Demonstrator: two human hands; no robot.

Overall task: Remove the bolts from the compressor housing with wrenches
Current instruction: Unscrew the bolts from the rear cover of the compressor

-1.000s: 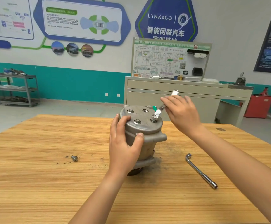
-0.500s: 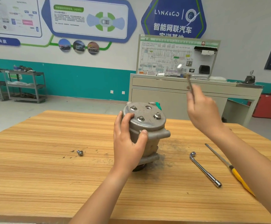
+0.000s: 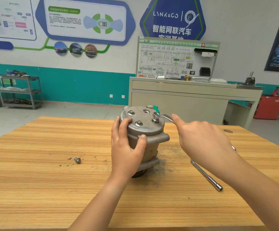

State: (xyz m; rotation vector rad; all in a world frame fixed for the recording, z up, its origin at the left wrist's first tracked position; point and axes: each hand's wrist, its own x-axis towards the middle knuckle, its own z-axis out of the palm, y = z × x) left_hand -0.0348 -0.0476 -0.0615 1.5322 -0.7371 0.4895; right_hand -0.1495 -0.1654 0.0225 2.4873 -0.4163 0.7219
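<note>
Atop housing (image 3: 145, 126), right hand (image 3: 203, 142) holds wrench (image 3: 165, 116).

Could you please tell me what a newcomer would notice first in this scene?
The grey compressor housing stands upright mid-table, the left hand gripping its side. The right hand holds a wrench whose ring end is close by the right-hand bolt on the housing's top. On the wooden table, a loose bolt lies to the left and an L-shaped socket wrench to the right.
</note>
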